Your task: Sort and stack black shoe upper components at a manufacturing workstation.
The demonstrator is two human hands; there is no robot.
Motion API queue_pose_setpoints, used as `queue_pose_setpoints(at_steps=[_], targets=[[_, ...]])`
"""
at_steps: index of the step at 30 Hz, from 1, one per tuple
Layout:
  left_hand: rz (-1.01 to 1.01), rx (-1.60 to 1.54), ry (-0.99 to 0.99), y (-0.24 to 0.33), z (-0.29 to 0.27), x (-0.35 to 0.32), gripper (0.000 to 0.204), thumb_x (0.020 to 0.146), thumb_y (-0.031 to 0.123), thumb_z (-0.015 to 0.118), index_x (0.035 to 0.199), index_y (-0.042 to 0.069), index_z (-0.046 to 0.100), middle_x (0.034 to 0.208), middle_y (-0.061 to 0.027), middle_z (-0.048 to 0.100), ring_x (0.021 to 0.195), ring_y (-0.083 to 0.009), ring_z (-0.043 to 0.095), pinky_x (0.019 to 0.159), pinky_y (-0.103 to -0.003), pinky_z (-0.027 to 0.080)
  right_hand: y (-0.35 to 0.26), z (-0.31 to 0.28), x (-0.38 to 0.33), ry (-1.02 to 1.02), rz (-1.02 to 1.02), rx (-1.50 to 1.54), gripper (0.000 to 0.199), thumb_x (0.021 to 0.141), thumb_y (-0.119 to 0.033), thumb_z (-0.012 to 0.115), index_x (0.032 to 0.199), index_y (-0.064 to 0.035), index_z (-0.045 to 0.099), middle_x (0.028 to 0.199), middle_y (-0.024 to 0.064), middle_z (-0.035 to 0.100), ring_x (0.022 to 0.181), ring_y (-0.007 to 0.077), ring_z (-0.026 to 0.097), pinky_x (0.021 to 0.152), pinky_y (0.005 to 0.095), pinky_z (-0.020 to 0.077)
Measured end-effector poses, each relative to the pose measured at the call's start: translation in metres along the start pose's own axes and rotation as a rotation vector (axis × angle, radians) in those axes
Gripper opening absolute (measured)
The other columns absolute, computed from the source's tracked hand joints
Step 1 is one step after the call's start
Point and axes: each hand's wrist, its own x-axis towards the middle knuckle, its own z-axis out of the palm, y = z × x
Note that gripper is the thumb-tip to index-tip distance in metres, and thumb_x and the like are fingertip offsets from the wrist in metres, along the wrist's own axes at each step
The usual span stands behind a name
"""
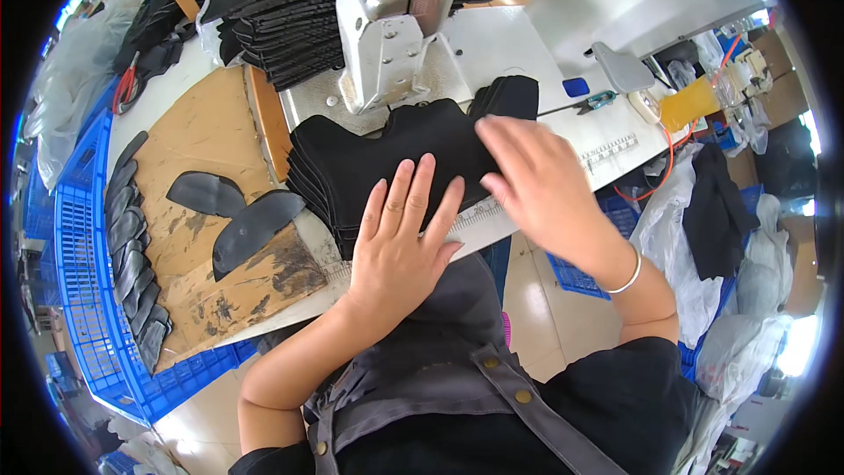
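Note:
A stack of black cut fabric pieces (pixel 347 171) lies fanned out on the white table in front of a sewing machine (pixel 387 53). My left hand (pixel 400 229) rests flat on top of it, fingers spread. My right hand (pixel 541 180) is at the stack's right end, fingers stretched out over the fabric and thumb apart. Beyond those fingertips, more black pieces (pixel 514 97) stick out. What lies under my right palm is hidden. Two dark grey curved pieces (pixel 255 227) lie on brown cardboard (pixel 207 317) to the left.
A row of overlapping dark pieces (pixel 132 255) runs along the cardboard's left edge, beside a blue crate (pixel 83 246). Red-handled scissors (pixel 127 86) lie farther back. A tall black stack (pixel 281 31) stands behind. Thread snips (pixel 598 102) and a yellow object (pixel 688 105) are at right.

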Motion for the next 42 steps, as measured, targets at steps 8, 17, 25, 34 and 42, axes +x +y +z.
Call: queue_pose_setpoints(at_steps=[8,17,25,34,42], targets=[[-0.041,-0.058,-0.030,-0.014,-0.019,-0.008,0.084,0.074,0.031,0.072,0.141,-0.004,0.033,0.144,-0.0157,0.041,0.134,-0.0296,0.039,0.109,-0.043,0.031,0.018,0.016,-0.020,-0.098,-0.048,-0.148,0.071,0.079,-0.022,0.069,0.140,-0.0028,0.039,0.148,0.0116,0.036,0.136,0.0246,0.037,0.109,0.0505,0.0268],[0.042,-0.013,0.013,-0.032,-0.038,0.008,0.059,0.081,0.034,0.068,0.123,-0.004,0.051,0.121,-0.0155,0.060,0.112,-0.0277,0.058,0.100,-0.041,0.041,0.050,-0.020,0.014,0.005,-0.566,-0.280,0.044,0.076,-0.026,0.069,0.109,0.0027,0.061,0.115,0.0139,0.063,0.110,0.0263,0.059,0.103,0.0469,0.0401],[0.179,0.151,0.209,-0.036,-0.060,0.018,0.055,0.073,0.009,0.060,0.126,-0.005,0.051,0.129,-0.0176,0.054,0.115,-0.0281,0.056,0.099,-0.040,0.042,0.017,-0.061,0.022,0.368,-0.650,-0.393,0.038,0.081,-0.034,0.067,0.094,0.0017,0.063,0.085,0.0120,0.068,0.080,0.0260,0.066,0.087,0.0423,0.0518],[-0.380,0.327,0.466,-0.103,-0.214,-0.038,0.044,0.082,-0.006,0.049,0.124,0.002,0.058,0.119,-0.0172,0.063,0.109,-0.0303,0.062,0.092,-0.038,0.048,0.007,0.007,0.012,0.394,-0.308,0.212,0.051,0.073,-0.008,0.068,0.121,0.0013,0.056,0.124,0.0153,0.059,0.111,0.0331,0.057,0.090,0.0398,0.0494],[-0.488,0.631,0.257,-0.189,-0.181,0.102,0.030,0.079,0.003,0.055,0.107,0.006,0.065,0.101,-0.0199,0.065,0.092,-0.0350,0.064,0.078,-0.042,0.050,0.010,0.047,0.000,0.374,-0.214,0.373,0.052,0.074,-0.007,0.067,0.124,-0.0005,0.054,0.126,0.0136,0.057,0.114,0.0311,0.056,0.095,0.0418,0.0451]])
